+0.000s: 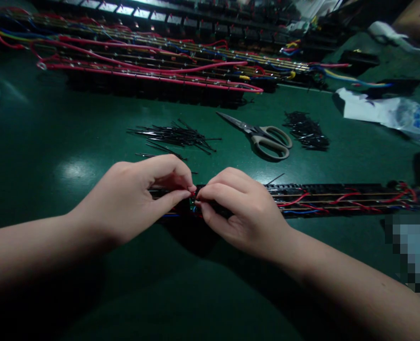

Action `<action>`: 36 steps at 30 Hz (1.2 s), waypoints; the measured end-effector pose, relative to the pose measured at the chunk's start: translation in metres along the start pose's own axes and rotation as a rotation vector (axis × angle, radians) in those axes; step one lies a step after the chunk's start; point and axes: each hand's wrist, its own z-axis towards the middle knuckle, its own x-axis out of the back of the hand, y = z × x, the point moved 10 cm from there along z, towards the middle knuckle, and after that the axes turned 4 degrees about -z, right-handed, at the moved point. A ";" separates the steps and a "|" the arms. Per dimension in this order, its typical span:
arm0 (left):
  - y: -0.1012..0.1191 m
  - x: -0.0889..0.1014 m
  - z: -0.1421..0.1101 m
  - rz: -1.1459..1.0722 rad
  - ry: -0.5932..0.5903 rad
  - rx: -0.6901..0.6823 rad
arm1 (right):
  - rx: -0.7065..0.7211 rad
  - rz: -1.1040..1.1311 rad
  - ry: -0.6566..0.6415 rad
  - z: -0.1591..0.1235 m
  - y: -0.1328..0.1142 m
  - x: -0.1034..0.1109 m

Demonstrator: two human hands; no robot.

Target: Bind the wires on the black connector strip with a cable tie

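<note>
Two hands [133, 199] [245, 208] pinch closed at a wired black strip [338, 199], grip unclear, the blue-printed bag [405, 118] holding indistinct contents.

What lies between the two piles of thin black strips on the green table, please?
A pair of scissors lies between the left pile and the right pile, as the head view shows.

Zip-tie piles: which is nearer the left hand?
The pile left of the scissors, just beyond the left hand; the other pile lies to their right.
</note>
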 end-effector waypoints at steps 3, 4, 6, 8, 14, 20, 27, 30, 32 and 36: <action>-0.005 0.001 -0.001 -0.025 0.009 0.038 | 0.011 -0.014 -0.001 0.001 -0.001 -0.001; -0.005 0.001 -0.001 -0.020 0.007 0.038 | 0.012 -0.018 -0.002 0.001 -0.001 -0.001; -0.002 0.000 0.000 0.020 -0.015 0.020 | 0.013 -0.027 -0.010 0.000 -0.001 -0.001; 0.002 -0.001 0.000 0.092 -0.033 -0.021 | 0.019 -0.040 -0.024 0.000 -0.001 -0.003; 0.017 -0.004 -0.003 0.279 -0.031 -0.178 | 0.021 -0.057 -0.052 -0.003 0.000 -0.005; 0.022 -0.005 -0.007 0.350 0.004 -0.259 | -0.022 -0.013 -0.038 -0.002 0.002 -0.003; 0.025 -0.009 -0.007 0.375 -0.017 -0.283 | -0.034 0.006 -0.016 -0.001 0.002 -0.001; 0.026 -0.009 -0.007 0.392 -0.024 -0.288 | -0.026 0.005 -0.013 -0.001 0.002 0.000; 0.026 -0.010 -0.008 0.400 -0.030 -0.293 | -0.030 0.005 -0.016 -0.001 0.003 -0.001; 0.025 -0.011 -0.008 0.405 -0.046 -0.309 | -0.036 0.007 -0.020 -0.002 0.004 -0.001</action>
